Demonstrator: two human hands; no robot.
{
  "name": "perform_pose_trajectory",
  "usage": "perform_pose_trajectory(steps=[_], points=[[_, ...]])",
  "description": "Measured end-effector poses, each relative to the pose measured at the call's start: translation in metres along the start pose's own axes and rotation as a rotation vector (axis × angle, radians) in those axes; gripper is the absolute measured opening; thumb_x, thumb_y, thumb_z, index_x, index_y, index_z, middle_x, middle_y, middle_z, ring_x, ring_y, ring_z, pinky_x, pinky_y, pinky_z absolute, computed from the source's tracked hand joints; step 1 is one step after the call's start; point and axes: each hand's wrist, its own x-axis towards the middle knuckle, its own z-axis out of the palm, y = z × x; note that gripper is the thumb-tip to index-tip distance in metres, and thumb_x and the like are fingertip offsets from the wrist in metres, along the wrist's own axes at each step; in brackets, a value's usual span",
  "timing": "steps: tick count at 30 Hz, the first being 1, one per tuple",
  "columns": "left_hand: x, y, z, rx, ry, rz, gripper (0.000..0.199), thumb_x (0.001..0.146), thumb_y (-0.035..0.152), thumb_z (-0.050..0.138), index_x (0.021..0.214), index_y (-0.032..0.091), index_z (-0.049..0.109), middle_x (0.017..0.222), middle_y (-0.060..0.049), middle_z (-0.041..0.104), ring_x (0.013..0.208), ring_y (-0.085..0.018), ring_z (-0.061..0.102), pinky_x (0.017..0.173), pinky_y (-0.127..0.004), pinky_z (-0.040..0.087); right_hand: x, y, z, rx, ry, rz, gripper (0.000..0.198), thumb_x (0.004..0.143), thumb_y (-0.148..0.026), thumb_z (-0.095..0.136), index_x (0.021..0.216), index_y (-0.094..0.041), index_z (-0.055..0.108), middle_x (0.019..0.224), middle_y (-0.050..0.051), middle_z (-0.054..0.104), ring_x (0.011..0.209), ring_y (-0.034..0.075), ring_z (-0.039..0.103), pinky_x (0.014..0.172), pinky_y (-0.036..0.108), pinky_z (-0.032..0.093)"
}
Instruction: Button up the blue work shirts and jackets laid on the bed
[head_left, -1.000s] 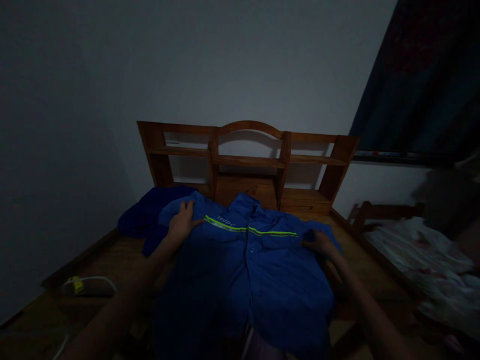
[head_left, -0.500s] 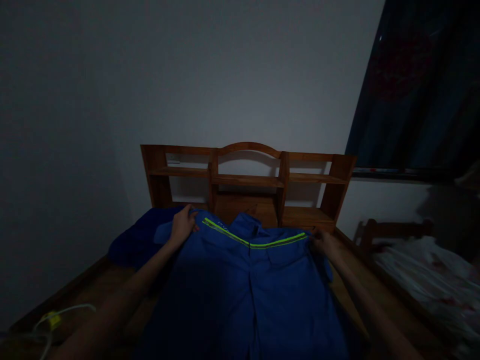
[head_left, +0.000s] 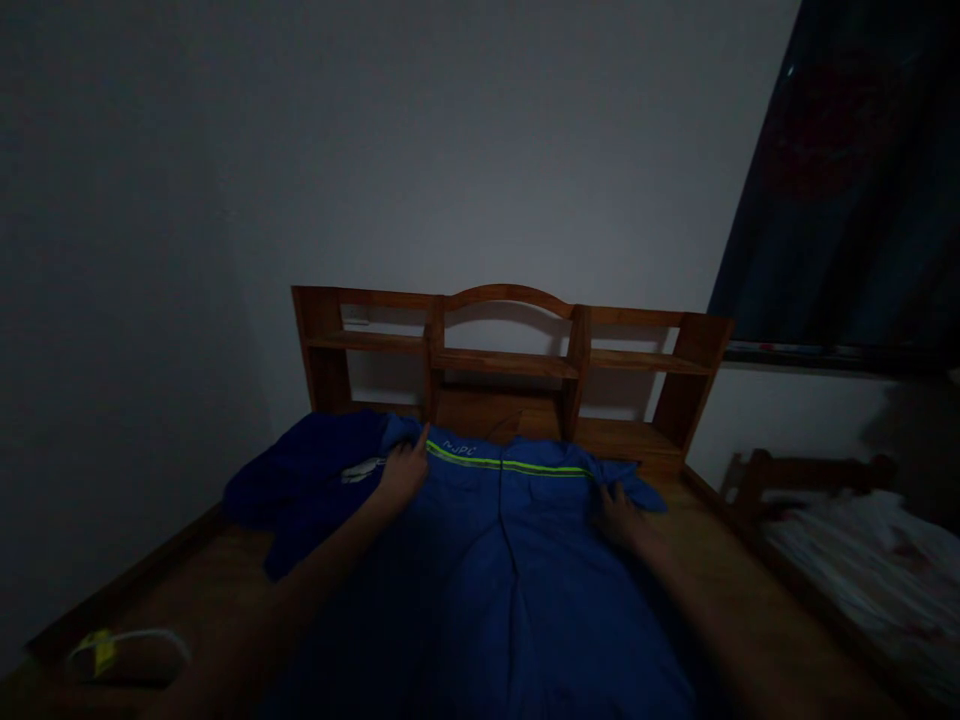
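A blue shirt (head_left: 480, 560) lay spread on the wooden counter (head_left: 217, 575), collar toward the shelf unit (head_left: 502, 362) at the back. Its lower part sank into deep shadow and ran off the bottom edge of the view, so the hem could not be seen. A yellow-green stripe (head_left: 544, 468) crossed the chest, its two halves meeting near the dark line of the front opening. The pale lettering (head_left: 459, 449) above the stripe was too small and blurred to read with certainty.

The left hand (head_left: 405, 468) rested at the shirt's shoulder by one end of the stripe, one finger stretched out toward the shelf unit; its other fingers were curled, and whether they gripped cloth could not be told. The right hand (head_left: 619, 515) was at the opposite end of the stripe, beside a sleeve (head_left: 641, 485), its fingers bent over the fabric and too dark to show whether they were pinched together or apart. Both forearms faded into gloom toward the lower edge.

A darker blue garment (head_left: 307, 470) lay bunched to the left, partly covered by the shirt and the left arm, with a white patch (head_left: 364, 470) half hidden. At lower left, a yellow item (head_left: 103, 650) with a pale cord (head_left: 154, 633) was too blurred to identify. A dark curtain (head_left: 847, 200) and crumpled white material (head_left: 870, 550) were cut off at the right.
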Motion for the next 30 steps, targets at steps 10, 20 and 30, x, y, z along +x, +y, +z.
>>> perform_pose_trajectory(steps=[10,20,30], points=[[-0.159,0.144,0.03,-0.7,-0.093,-0.127,0.03,0.084,0.029,0.046,0.109,0.029,0.063,0.109,-0.009,0.06,0.1,-0.025,0.057,0.09,-0.039,0.045,-0.159,-0.095,-0.002,0.457,0.035,-0.315,0.037,0.086,-0.014,0.036,0.111,-0.029,0.057,0.112,0.005,0.058,0.095,0.019,0.06,0.08,0.031,0.051],[-0.149,0.148,0.046,-0.817,-0.142,-0.244,0.015,0.079,0.02,0.051,0.085,0.026,0.063,0.089,-0.005,0.059,0.084,-0.021,0.057,0.078,-0.035,0.045,-0.164,-0.099,0.022,0.543,0.117,-0.238,0.033,0.085,-0.012,0.039,0.104,-0.028,0.06,0.099,0.007,0.058,0.094,0.023,0.055,0.082,0.038,0.047],[-0.151,0.151,0.043,-0.74,-0.146,-0.218,0.024,0.087,0.022,0.037,0.085,0.021,0.06,0.087,-0.006,0.062,0.086,-0.02,0.057,0.081,-0.032,0.043,-0.161,-0.1,0.021,0.524,0.03,-0.222,0.043,0.084,-0.007,0.041,0.118,-0.028,0.058,0.106,0.007,0.054,0.1,0.02,0.052,0.087,0.033,0.045]])
